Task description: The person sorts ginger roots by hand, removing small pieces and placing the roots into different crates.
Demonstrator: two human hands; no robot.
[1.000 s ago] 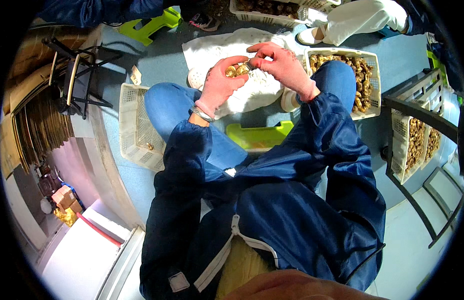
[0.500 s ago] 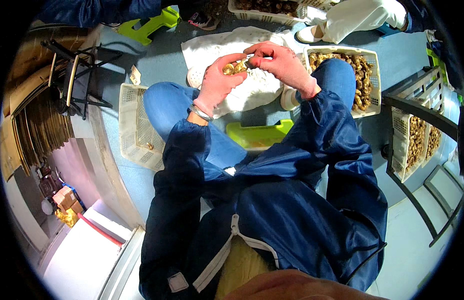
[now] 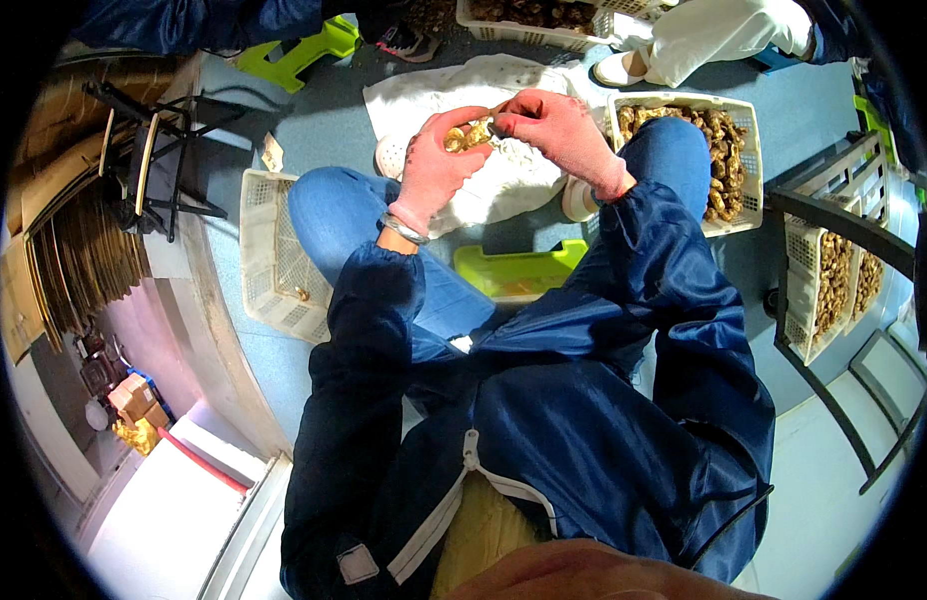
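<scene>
My left hand (image 3: 436,165), in a pink glove with a metal bangle at the wrist, is closed around a small brownish-yellow lumpy piece (image 3: 466,135). My right hand (image 3: 556,128), also gloved in pink, pinches the same piece from the right side. Both hands meet above a white cloth (image 3: 484,190) spread on the floor between my knees. I sit on a low green stool (image 3: 519,272), in blue jeans and a dark blue jacket.
A white crate (image 3: 732,215) full of brown lumpy pieces stands by my right knee. A nearly empty white crate (image 3: 269,255) lies at my left. More filled crates (image 3: 834,290) sit on a black rack at right. Another person's white shoe (image 3: 616,68) and legs are at the top.
Both hands have shifted slightly while working the piece; the right hand's fingers moved a little over it. Nothing else has moved.
</scene>
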